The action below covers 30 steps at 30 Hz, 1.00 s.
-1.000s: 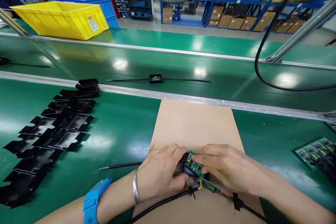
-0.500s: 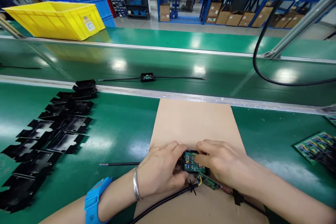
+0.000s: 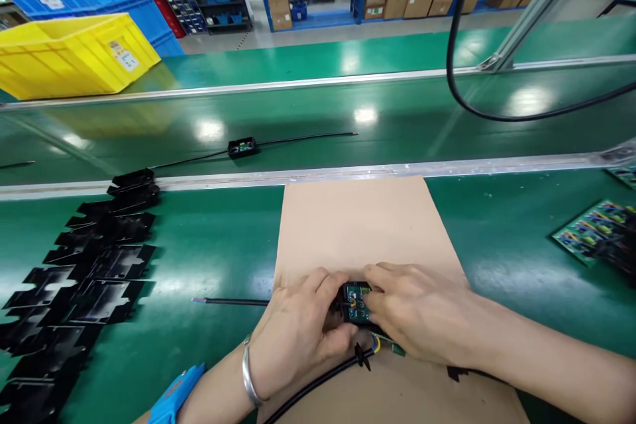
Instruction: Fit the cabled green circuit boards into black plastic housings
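Note:
A small open black plastic housing (image 3: 344, 308) with a green circuit board (image 3: 356, 297) inside lies on a brown cardboard sheet (image 3: 355, 225). My left hand (image 3: 298, 321) is closed around its left end, thumb in front and fingers behind. My right hand (image 3: 422, 308) bends over the other end, fingertips pressed on the board and the housing edge, hiding that half. Leftward from under my left hand runs a black cable (image 3: 231, 301) with a stripped tip. Just in front, a second circuit board (image 3: 397, 349) shows partly beneath my right hand, near a thick black cable (image 3: 320, 381) with yellow and blue wires.
Several black plastic covers (image 3: 106, 298) lie in overlapping rows at left. A wired housing (image 3: 242, 147) rests beyond the metal rail (image 3: 223, 180). Circuit boards (image 3: 596, 228) are at right. A yellow bin (image 3: 74, 59) stands back left; a black cable loop (image 3: 452, 66) hangs at right.
My right fingers have moved left and further over the board, covering more of it and of the second board. The camera view has shifted and tilted slightly.

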Motion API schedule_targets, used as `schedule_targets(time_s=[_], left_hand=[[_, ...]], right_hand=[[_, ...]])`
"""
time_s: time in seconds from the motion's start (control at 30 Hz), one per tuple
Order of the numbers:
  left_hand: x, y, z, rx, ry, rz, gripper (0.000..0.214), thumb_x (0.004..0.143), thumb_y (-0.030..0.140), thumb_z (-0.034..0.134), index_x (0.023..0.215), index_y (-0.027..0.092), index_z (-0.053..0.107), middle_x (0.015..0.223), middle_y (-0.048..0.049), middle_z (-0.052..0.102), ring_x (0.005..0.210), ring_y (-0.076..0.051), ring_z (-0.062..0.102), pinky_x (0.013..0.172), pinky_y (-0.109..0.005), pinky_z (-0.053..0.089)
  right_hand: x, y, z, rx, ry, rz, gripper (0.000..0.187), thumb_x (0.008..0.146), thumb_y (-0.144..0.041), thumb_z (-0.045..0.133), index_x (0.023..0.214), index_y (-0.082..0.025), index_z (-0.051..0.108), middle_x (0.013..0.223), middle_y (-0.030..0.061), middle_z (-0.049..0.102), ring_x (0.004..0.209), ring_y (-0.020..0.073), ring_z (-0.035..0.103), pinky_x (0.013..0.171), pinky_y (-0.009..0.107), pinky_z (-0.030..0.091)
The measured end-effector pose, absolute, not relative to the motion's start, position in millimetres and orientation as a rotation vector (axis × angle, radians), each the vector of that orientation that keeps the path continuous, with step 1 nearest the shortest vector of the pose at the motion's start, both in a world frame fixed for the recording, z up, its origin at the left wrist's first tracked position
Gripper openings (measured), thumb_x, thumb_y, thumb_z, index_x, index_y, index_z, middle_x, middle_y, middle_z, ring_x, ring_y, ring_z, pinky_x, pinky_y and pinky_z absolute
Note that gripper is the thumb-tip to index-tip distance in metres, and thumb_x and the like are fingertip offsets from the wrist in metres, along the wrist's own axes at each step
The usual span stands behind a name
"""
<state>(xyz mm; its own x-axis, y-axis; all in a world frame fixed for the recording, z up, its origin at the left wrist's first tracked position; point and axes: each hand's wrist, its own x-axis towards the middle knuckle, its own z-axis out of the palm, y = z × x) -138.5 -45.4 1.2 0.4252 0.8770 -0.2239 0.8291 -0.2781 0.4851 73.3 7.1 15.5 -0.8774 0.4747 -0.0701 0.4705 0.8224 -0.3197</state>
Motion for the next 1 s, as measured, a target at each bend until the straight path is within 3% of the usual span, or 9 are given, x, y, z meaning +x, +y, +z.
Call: schedule_targets(time_s=[0.27,0.43,0.63,0.87,1.0], left_hand=[[-137,-46,-1,2.159,1.440,0.060,0.055,0.083,0.038,0.064,0.132,0.025,0.043,0.116,-0.0062,0.058,0.093,-0.026,0.062,0.078,-0.042,0.052],[-146,-42,5,2.081,1.349,0.165,0.055,0.082,0.033,0.066,0.131,0.025,0.043,0.115,-0.0051,0.059,0.097,-0.024,0.061,0.082,-0.039,0.051],[-149,-40,15,2.062,1.302,0.225,0.014,0.091,0.018,0.049,0.099,0.022,0.060,0.096,-0.0013,0.065,0.089,-0.018,0.061,0.079,-0.031,0.048],[-128,-45,22,2.171,1.456,0.152,0.014,0.090,0.017,0.042,0.086,0.020,0.055,0.085,-0.0030,0.061,0.076,-0.020,0.059,0.067,-0.032,0.044],[-121,-43,24,2.117,1.546,-0.028,0.026,0.097,0.024,0.032,0.083,0.019,0.054,0.079,-0.0043,0.064,0.071,-0.021,0.061,0.066,-0.034,0.044]], right_hand=[[73,3,10,-0.905,-2.899,0.484,0.013,0.086,-0.019,0.057,0.073,-0.020,0.059,0.076,0.0005,0.051,0.059,0.0139,0.045,0.051,0.031,0.021],[70,4,12,-0.850,-2.917,0.384,0.017,0.085,-0.021,0.061,0.069,-0.019,0.059,0.081,0.0043,0.051,0.078,0.0205,0.047,0.060,0.032,0.028],[70,8,7,-0.751,-2.840,0.665,0.021,0.087,-0.015,0.058,0.067,-0.016,0.055,0.078,0.0031,0.054,0.078,0.0173,0.046,0.064,0.030,0.032],[72,6,6,-0.784,-2.785,0.690,0.015,0.085,-0.011,0.057,0.073,-0.019,0.054,0.072,-0.0001,0.055,0.077,0.0161,0.045,0.063,0.028,0.031],[74,6,5,-0.830,-2.768,0.708,0.011,0.083,-0.009,0.057,0.080,-0.020,0.054,0.074,-0.0003,0.056,0.077,0.0155,0.045,0.062,0.027,0.031]])
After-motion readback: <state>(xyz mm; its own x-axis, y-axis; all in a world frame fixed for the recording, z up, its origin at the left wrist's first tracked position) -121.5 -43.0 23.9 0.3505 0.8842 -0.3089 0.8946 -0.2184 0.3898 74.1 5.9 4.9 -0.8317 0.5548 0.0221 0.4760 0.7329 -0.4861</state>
